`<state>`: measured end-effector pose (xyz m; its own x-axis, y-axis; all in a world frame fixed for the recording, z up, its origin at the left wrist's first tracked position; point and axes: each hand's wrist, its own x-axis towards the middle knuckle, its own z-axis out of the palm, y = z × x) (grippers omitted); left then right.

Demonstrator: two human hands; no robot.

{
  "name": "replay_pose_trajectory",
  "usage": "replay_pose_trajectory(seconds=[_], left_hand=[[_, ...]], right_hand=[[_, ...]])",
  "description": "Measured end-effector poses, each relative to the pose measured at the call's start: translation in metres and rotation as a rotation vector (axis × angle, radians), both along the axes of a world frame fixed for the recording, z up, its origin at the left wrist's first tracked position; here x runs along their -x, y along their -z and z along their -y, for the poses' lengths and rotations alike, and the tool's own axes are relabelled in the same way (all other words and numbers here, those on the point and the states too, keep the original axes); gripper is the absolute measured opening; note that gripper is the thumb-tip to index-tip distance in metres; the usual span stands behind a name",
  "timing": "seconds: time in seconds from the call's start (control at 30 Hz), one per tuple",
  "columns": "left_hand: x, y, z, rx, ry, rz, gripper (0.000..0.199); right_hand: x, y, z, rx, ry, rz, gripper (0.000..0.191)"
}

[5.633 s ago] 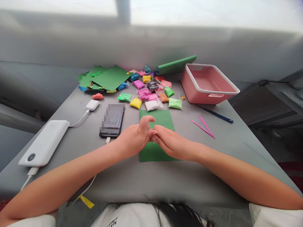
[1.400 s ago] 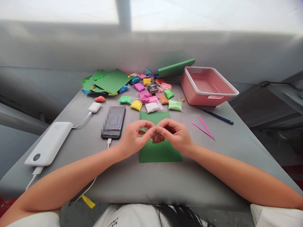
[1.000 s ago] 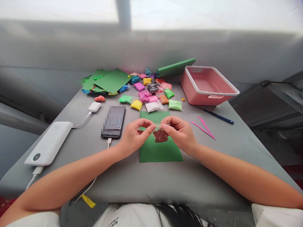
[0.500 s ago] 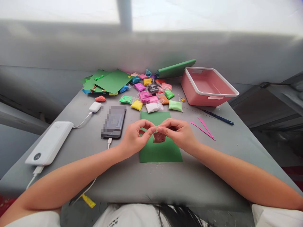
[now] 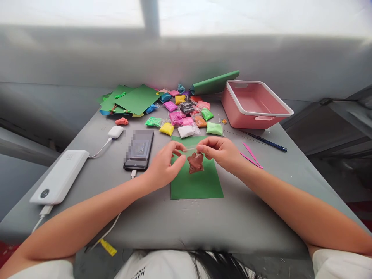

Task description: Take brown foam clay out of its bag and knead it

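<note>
A clear plastic bag with brown modelling clay (image 5: 195, 162) in it hangs above a green sheet of card (image 5: 197, 188). My right hand (image 5: 219, 153) pinches the top of the bag between thumb and fingers. On the other side, my left hand (image 5: 171, 161) has its thumb and fingers apart, with the fingertips beside the bag's upper edge; whether they touch it is hard to make out. Behind the hands lie several bags of coloured clay, among them a white one (image 5: 186, 131) and a light green one (image 5: 214, 128).
A pink basket (image 5: 247, 121) stands at the back right. Nearby lie a dark blue pen (image 5: 270, 143) and pink clay tools (image 5: 252, 155). To the left are a phone (image 5: 141, 151), a white power bank (image 5: 61, 176), a lump of red clay (image 5: 121, 121) and green sheets (image 5: 139, 100).
My left thumb and fingers have come apart from their pinch and shifted slightly left. The brown clay bag stays in my right hand and shows more fully.
</note>
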<state>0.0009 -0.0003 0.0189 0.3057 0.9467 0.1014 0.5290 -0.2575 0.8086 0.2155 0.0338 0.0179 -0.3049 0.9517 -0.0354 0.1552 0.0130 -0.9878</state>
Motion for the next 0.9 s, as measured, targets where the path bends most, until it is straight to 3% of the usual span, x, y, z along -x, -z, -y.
replay_pose_trajectory(seconds=[0.03,0.1,0.17,0.23,0.3,0.37,0.53,0.63,0.77,0.9], left_hand=[[0.005,-0.006,-0.004,-0.104,-0.026,-0.217,0.035],[0.017,-0.018,-0.014,-0.249,-0.207,-0.686,0.059],[0.032,-0.028,-0.025,-0.158,-0.375,-1.037,0.076],[0.045,-0.034,-0.033,0.059,-0.377,-1.216,0.079],[0.053,-0.035,-0.039,0.228,-0.325,-1.245,0.077],[0.056,-0.032,-0.043,0.297,-0.317,-1.23,0.074],[0.053,-0.016,-0.057,0.28,-0.433,-1.141,0.078],[0.052,-0.012,-0.063,0.27,-0.439,-1.129,0.078],[0.056,-0.013,-0.065,0.267,-0.397,-1.132,0.073],[0.072,-0.02,-0.059,0.283,-0.419,-1.11,0.073]], right_hand=[[0.0,0.002,-0.002,-0.005,0.041,-0.003,0.034],[-0.001,0.007,-0.007,0.008,0.111,-0.021,0.035],[-0.002,0.011,-0.011,0.038,0.164,-0.053,0.036],[-0.003,0.013,-0.015,0.072,0.217,-0.084,0.038],[-0.004,0.014,-0.017,0.095,0.266,-0.109,0.039],[-0.004,0.014,-0.017,0.098,0.289,-0.118,0.039],[0.002,0.018,-0.017,0.065,0.257,-0.142,0.037],[0.011,0.023,-0.021,0.046,0.22,-0.172,0.037],[0.025,0.021,-0.031,0.042,0.17,-0.171,0.036],[0.038,0.008,-0.058,0.02,0.192,-0.18,0.032]])
